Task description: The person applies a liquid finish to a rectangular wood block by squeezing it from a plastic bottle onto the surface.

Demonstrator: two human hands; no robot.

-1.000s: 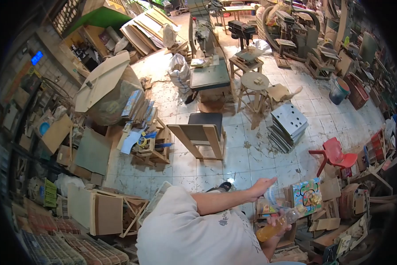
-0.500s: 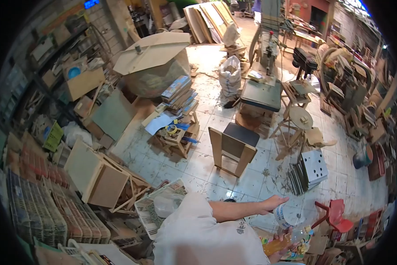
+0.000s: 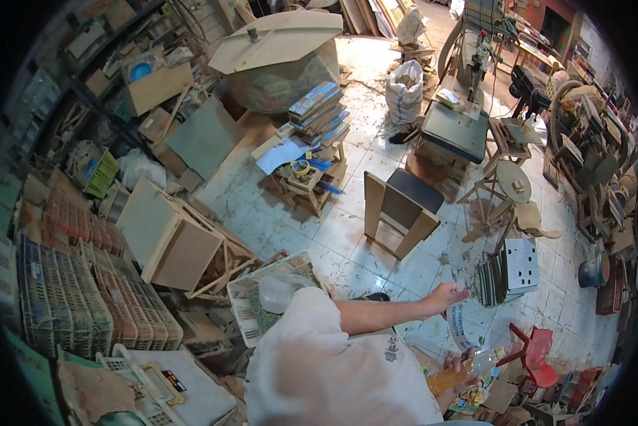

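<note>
My right hand (image 3: pixel 455 375) grips a clear plastic bottle (image 3: pixel 475 368) of orange liquid at the lower right, tilted with its neck up and to the right. My left hand (image 3: pixel 447 296) is stretched out above it. It pinches a white printed label strip (image 3: pixel 461 328), which hangs down from my fingers toward the bottle. My white shirt sleeve fills the bottom centre and hides my right forearm.
A cluttered wood workshop with a tiled floor. A red plastic chair (image 3: pixel 539 351) stands beside the bottle, with a stack of drilled grey panels (image 3: pixel 518 266) above it. A wooden frame stool (image 3: pixel 397 209) is at centre, plastic crates (image 3: pixel 70 298) at the left, and machines at the upper right.
The view has swung left and downward. My left hand has pulled away from the bottle, and the label now hangs as a longer strip between hand and bottle.
</note>
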